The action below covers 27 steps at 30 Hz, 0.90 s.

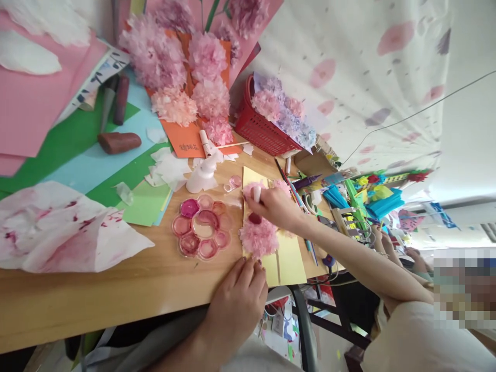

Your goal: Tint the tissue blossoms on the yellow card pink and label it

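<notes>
My right hand (pixel 273 206) is closed around a white stick (pixel 257 194) with a rounded end, held over pink paper flowers. A dark red patch shows just under that hand; I cannot tell whether it belongs to the stick. The nearest fluffy pink flower (pixel 259 237) lies on a pale yellow sheet (pixel 290 263) with a brown line on it. My left hand (pixel 240 292) rests at the table edge, fingers stretched out, their tips at the sheet's lower left corner near the flower. A flower-shaped palette (pixel 201 227) with pink and purple paint sits left of the sheet.
A white bottle (pixel 201 175) and torn white paper stand behind the palette. Stained tissue (pixel 65 227) lies at left. Behind are a red basket (pixel 267 124) of flowers and an orange card (pixel 182 139). Brushes and scissors (pixel 310 204) lie right; another person's hands (pixel 382 240) show beyond.
</notes>
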### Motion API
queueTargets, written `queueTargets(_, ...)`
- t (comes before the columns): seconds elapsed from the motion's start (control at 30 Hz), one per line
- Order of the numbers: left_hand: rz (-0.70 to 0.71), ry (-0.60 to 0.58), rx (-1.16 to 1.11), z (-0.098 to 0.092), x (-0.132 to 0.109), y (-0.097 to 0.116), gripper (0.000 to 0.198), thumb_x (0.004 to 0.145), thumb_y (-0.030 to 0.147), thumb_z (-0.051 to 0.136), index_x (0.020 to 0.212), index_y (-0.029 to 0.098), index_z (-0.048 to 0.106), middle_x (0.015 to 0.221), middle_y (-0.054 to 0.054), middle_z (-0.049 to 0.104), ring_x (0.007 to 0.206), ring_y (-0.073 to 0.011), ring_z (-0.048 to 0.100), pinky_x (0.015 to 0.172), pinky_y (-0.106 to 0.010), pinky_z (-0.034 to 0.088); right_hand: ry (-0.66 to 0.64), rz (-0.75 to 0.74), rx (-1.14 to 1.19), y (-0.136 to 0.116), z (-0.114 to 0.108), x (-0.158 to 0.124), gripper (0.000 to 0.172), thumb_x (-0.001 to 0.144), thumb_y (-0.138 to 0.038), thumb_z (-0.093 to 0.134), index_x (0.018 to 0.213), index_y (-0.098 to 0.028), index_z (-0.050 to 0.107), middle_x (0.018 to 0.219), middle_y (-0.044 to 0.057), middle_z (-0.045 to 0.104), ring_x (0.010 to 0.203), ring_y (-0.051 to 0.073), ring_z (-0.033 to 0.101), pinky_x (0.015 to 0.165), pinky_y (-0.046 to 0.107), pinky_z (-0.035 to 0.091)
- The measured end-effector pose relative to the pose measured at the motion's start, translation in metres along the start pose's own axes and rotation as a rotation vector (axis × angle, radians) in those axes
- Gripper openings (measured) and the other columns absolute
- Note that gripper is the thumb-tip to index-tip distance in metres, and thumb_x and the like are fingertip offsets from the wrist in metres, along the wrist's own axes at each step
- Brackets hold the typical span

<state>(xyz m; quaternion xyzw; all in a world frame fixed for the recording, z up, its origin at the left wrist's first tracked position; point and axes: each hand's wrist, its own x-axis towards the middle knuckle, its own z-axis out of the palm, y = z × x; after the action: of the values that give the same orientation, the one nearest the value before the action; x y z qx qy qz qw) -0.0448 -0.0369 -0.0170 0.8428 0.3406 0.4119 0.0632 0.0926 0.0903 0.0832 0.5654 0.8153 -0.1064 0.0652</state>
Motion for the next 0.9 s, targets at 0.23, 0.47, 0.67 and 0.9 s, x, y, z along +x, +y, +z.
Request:
queueTargets(0.23, -0.012, 0.033, 0.004, 0.001, 0.001, 0.0, 0.036, 0.096, 0.012, 0.042, 0.094, 0.018, 0.077, 0.099, -0.001, 0.077, 0.099, -0.0176, 0.065, 0.094, -0.031, 0.047, -0.08, 0.063, 0.026, -0.005, -0.002, 0.003, 0.039, 0.096, -0.034, 0.048, 0.06, -0.019, 0.044, 0.05, -0.003, 0.045, 0.047, 0.007, 0.037, 0.051, 0.025, 0.025)
queueTargets(0.47, -0.019, 0.03, -0.014, 0.002, 0.0, 0.0, 0.039, 0.1, 0.014, 0.037, 0.097, 0.015, 0.077, 0.101, -0.001, 0.076, 0.101, -0.0176, 0.064, 0.096, -0.031, 0.044, -0.071, 0.053, 0.064, 0.003, 0.004, 0.001, 0.041, 0.096, -0.034, 0.048, 0.059, -0.019, 0.043, 0.048, -0.004, 0.043, 0.045, 0.007, 0.036, 0.05, 0.024, 0.026)
queueTargets(0.67, -0.016, 0.025, -0.024, 0.002, -0.001, 0.001, 0.034, 0.099, 0.015, 0.041, 0.1, 0.015, 0.075, 0.104, -0.002, 0.076, 0.104, -0.0182, 0.063, 0.096, -0.032, 0.044, -0.049, 0.09, 0.073, 0.007, 0.008, -0.001, 0.039, 0.096, -0.034, 0.049, 0.06, -0.02, 0.04, 0.049, -0.005, 0.04, 0.046, 0.007, 0.037, 0.051, 0.025, 0.027)
queueTargets(0.9, -0.017, 0.021, -0.026, 0.003, -0.004, 0.0, 0.03, 0.1, 0.017, 0.044, 0.105, 0.013, 0.074, 0.105, -0.002, 0.075, 0.105, -0.0173, 0.063, 0.096, -0.03, 0.046, 0.403, 0.098, 0.225, 0.017, -0.036, -0.016, 0.044, 0.098, -0.038, 0.051, 0.058, -0.019, 0.052, 0.062, 0.002, 0.059, 0.054, 0.01, 0.05, 0.053, 0.027, 0.036)
